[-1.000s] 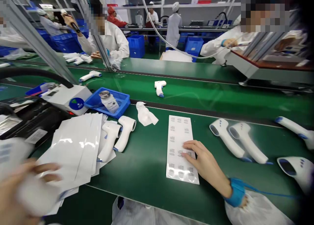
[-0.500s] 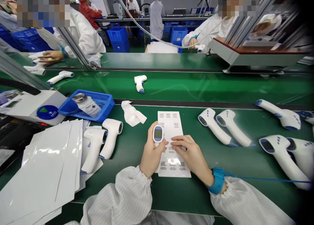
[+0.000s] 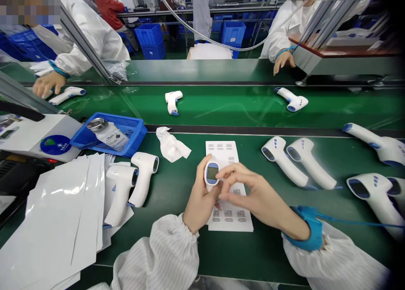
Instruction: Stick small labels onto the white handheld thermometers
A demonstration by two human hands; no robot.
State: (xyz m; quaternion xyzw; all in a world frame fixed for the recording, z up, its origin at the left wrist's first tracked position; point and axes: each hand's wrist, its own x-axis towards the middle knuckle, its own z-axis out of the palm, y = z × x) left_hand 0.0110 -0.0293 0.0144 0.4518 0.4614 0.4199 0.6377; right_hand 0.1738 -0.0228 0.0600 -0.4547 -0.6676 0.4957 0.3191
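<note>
One white thermometer (image 3: 211,174) stood upright in our closed left hand (image 3: 201,197), above a printed label sheet (image 3: 229,218) on the green belt (image 3: 177,247), our right hand (image 3: 256,195) just beside it, fingertips (image 3: 225,188) pinched together on something too small to tell.

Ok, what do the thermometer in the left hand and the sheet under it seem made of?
The thermometer looks like glossy white moulded plastic, judging by its smooth sheen. The sheet looks like matte paper or label stock: flat, with no glare.
</note>
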